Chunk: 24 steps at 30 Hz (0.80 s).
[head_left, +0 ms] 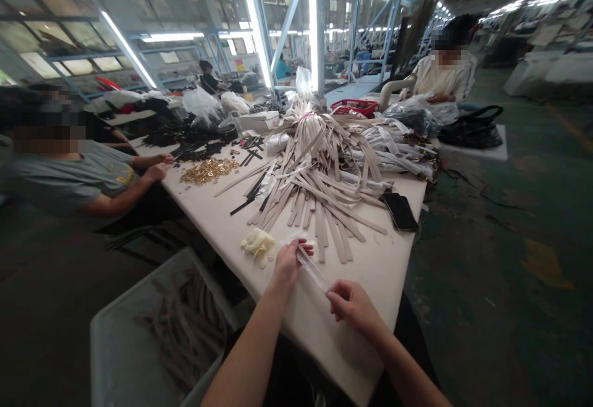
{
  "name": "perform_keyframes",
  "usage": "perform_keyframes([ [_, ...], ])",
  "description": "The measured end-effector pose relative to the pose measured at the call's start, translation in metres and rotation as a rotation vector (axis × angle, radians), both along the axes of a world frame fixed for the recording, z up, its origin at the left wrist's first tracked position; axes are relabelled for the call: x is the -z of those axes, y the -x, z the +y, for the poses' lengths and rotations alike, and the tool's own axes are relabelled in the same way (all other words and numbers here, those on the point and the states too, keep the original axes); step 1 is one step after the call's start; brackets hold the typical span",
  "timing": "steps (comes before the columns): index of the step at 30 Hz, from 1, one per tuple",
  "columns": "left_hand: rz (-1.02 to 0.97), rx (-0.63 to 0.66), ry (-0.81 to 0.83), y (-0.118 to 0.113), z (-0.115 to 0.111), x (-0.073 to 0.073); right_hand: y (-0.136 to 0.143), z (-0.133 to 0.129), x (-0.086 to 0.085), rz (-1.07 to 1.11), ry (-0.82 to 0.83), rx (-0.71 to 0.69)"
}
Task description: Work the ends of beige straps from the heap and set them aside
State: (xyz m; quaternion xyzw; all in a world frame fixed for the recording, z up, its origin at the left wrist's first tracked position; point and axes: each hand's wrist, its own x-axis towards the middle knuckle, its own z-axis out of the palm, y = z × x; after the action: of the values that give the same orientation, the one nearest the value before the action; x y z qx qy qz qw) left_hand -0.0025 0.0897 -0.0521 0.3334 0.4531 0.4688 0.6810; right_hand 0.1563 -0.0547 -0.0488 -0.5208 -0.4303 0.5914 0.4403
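Observation:
A narrow translucent plastic strip (314, 271) is stretched between my two hands above the near part of the table. My left hand (291, 260) grips its far end, fingers curled round it. At the near end, my right hand (351, 303) pinches the strip between thumb and bent fingers. Just left of my left hand lies a crumpled pale yellow bundle (259, 245), perhaps gloves. Beyond my hands a large heap of beige flat straps (319, 178) fans out toward me, bunched together at its far end.
Gold metal pieces (209, 171) lie at the table's left edge, near a seated person (92, 178). Dark phones (399, 212) rest at the right edge. A plastic bin (106, 333) with more straps stands on the floor at left. Another person (445, 73) sits beyond the table's far right.

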Motion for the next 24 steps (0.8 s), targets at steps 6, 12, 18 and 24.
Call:
perform_keyframes([
  [6,0.061,0.011,-0.009,0.020,0.020,-0.013,-0.023,-0.033,-0.004,0.022,0.053,-0.072],
  [12,0.168,0.009,-0.058,0.028,0.045,-0.032,-0.037,-0.042,-0.008,0.041,0.076,-0.057],
  [18,0.270,0.014,0.005,0.054,0.079,-0.034,-0.059,-0.050,-0.010,0.085,0.093,-0.022],
  [24,0.441,-0.003,0.069,0.076,0.108,-0.039,-0.083,-0.058,-0.006,0.126,0.137,-0.001],
])
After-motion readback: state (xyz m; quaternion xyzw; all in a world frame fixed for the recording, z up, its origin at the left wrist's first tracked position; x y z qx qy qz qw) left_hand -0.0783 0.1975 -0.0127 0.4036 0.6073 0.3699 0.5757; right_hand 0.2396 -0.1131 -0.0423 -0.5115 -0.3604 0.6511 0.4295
